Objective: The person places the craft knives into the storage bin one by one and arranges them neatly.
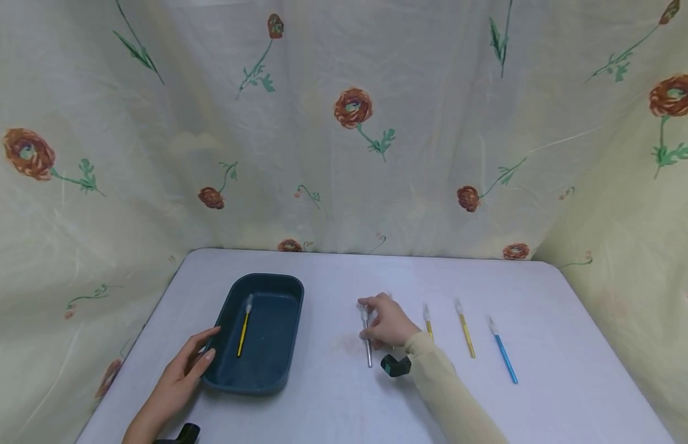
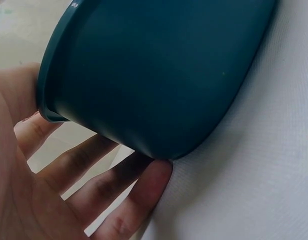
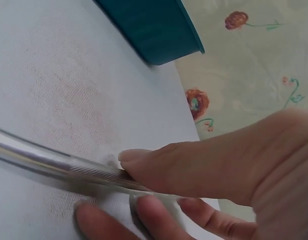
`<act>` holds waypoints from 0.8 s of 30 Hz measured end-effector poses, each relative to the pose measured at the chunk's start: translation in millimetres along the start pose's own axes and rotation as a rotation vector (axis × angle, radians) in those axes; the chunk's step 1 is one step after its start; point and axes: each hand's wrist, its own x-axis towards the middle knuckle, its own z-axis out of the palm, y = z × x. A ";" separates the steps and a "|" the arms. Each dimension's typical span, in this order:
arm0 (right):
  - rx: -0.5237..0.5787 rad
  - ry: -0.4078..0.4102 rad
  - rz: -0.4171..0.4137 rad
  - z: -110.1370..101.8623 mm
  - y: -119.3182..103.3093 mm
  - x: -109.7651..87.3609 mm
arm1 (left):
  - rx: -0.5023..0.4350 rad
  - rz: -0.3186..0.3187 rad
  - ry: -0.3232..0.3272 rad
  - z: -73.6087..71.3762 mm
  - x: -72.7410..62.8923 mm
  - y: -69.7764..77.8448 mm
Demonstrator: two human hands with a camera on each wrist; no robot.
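Observation:
A silver craft knife (image 1: 368,354) with a knurled grip and a clear cap lies near the table's middle. My right hand (image 1: 393,320) pinches it, the thumb (image 3: 169,167) on one side and fingertips on the other. Part of its shaft is hidden by the fingers. At the left, my left hand (image 1: 180,373) holds the side of a dark blue-green tray (image 1: 266,385), with the thumb at the rim and the fingers spread against the outer wall (image 2: 143,75). A yellow craft knife (image 1: 244,333) with a clear cap lies inside the tray.
Right of my right hand lie a yellow craft knife (image 1: 466,336), a blue one (image 1: 505,357), and another yellow one (image 1: 428,320) partly covered by the sleeve (image 1: 452,382). A white cloth covers the table (image 1: 333,407). Flowered curtains (image 1: 421,154) hang behind and beside it.

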 end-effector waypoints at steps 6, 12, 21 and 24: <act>0.065 0.046 -0.006 -2.1 -0.5 -2.1 | 0.005 -0.014 -0.007 -0.7 -1.1 1.4; 0.148 0.046 0.008 -1.5 1.8 -3.8 | -0.004 -0.010 -0.009 -1.0 -1.3 1.7; 0.181 0.042 -0.037 -3.3 1.4 -5.9 | -0.001 0.002 0.000 0.3 -1.5 1.4; 0.229 0.034 -0.042 -4.4 -1.4 -7.5 | -0.003 -0.001 -0.004 0.3 -1.1 0.9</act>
